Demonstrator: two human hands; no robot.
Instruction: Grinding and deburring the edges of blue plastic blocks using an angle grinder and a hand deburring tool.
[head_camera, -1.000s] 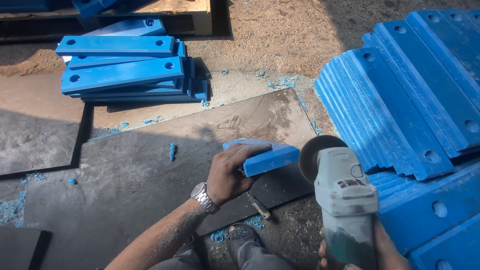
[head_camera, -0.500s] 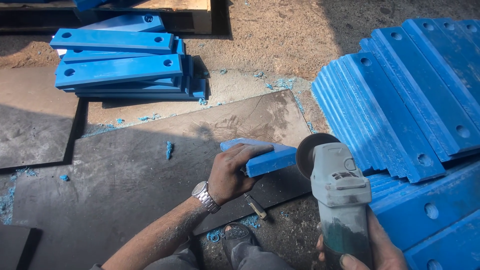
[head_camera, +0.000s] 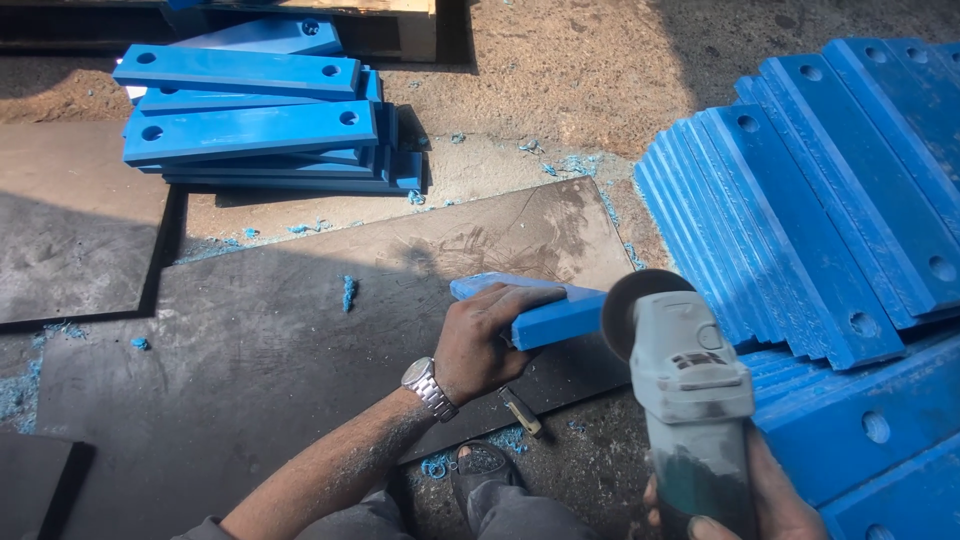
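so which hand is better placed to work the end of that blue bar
Right. The right hand holds the grinder, its disc at the end of the blue bar; the left hand pins the bar.

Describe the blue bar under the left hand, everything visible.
The blue bar looks like thick, smooth plastic, rectangular, lying flat and angled on the dark sheet. The left hand presses down over its middle, hiding part of it. The grinder's dark disc meets its right end. No holes show on it.
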